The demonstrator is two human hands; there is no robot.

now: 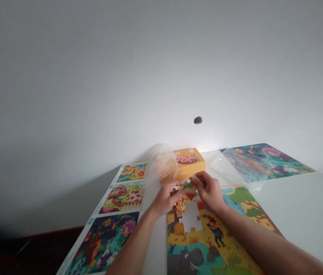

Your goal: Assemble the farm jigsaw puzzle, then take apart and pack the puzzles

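Observation:
A colourful farm jigsaw puzzle (221, 244) lies on the white table (299, 214) in front of me, with a white gap (190, 218) where a piece is absent. My left hand (165, 198) and my right hand (209, 190) meet at the puzzle's far edge. Both pinch a small puzzle piece (188, 185) between their fingertips, just above the gap. Each hand's fingers are curled and closed on the piece.
An orange puzzle box (188, 162) stands behind the hands, with a clear plastic bag (163, 164) beside it. A strip of picture cards (121, 206) lies at the left. A finished dark puzzle (264, 160) under plastic film lies at the far right. A white wall rises behind.

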